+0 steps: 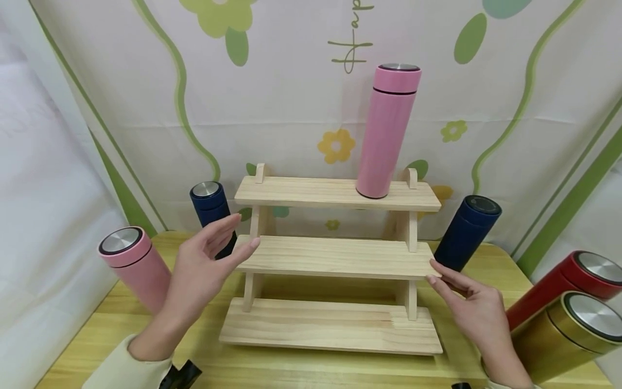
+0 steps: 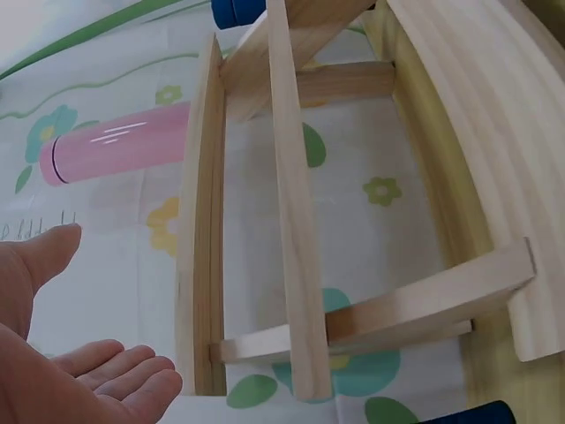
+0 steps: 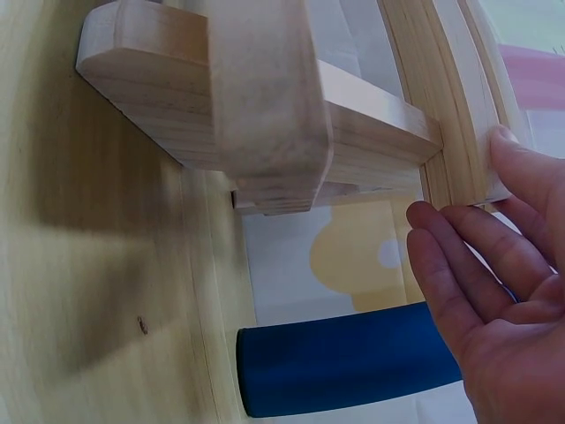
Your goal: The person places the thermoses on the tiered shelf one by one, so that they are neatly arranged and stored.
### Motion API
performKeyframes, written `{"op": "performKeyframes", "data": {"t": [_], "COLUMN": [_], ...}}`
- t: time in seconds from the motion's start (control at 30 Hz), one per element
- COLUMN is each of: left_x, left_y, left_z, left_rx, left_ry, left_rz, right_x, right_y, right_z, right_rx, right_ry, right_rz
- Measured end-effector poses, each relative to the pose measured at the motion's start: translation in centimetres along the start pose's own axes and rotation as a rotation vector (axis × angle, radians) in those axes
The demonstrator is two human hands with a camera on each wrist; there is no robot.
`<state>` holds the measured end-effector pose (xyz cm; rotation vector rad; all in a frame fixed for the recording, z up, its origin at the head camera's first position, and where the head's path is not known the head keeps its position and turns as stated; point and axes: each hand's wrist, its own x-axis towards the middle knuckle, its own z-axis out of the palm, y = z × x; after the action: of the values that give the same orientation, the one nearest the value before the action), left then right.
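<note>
A three-tier wooden display stand (image 1: 330, 256) stands on the table in the head view. My left hand (image 1: 196, 270) hovers by the left end of its middle shelf, thumb and fingers spread, holding nothing. In the left wrist view that hand (image 2: 88, 353) is apart from the wood. At the right end of the middle shelf, my right hand (image 1: 471, 308) pinches the corner between thumb and fingers. The right wrist view shows this hand's thumb (image 3: 521, 168) against the shelf edge. A pink thermos bottle (image 1: 389, 132) stands upright on the top shelf, right of centre.
On the left are a pink bottle (image 1: 138, 270) and a dark blue one (image 1: 209, 205), partly behind my left hand. Another blue bottle (image 1: 466, 232) stands behind my right hand. A red bottle (image 1: 549, 286) and a gold bottle (image 1: 549, 340) are at the right. A flowered cloth (image 1: 291, 97) hangs behind.
</note>
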<state>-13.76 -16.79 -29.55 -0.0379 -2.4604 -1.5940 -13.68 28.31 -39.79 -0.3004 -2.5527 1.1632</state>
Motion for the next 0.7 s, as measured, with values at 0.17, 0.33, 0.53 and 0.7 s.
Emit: {"op": "performKeyframes", "data": {"t": [0.17,0.33,0.53,0.7], "left_x": [-0.9,-1.7,-2.5,-2.7], "left_y": [-0.8,-1.4,-2.1,-2.3], "left_z": [-0.9,-2.0,-3.9,-6.0], "left_rx": [0.044,0.11,0.074,-0.01], "left_ry": [0.082,0.191,0.307,0.457], "left_rz": [-0.033,-0.008,0.012,-0.042], "right_x": [0.0,-0.1,0.0,-0.1], "right_y": [0.0,0.0,0.0,-0.1], "right_z": [-0.1,-0.2,-0.1,-0.1], "right_rx": [0.003,-0.006,-0.007,-0.001], "right_ry": [-0.012,-0.02,-0.017,-0.014], "right_rz": [0.008,0.035,0.031,0.039]}}
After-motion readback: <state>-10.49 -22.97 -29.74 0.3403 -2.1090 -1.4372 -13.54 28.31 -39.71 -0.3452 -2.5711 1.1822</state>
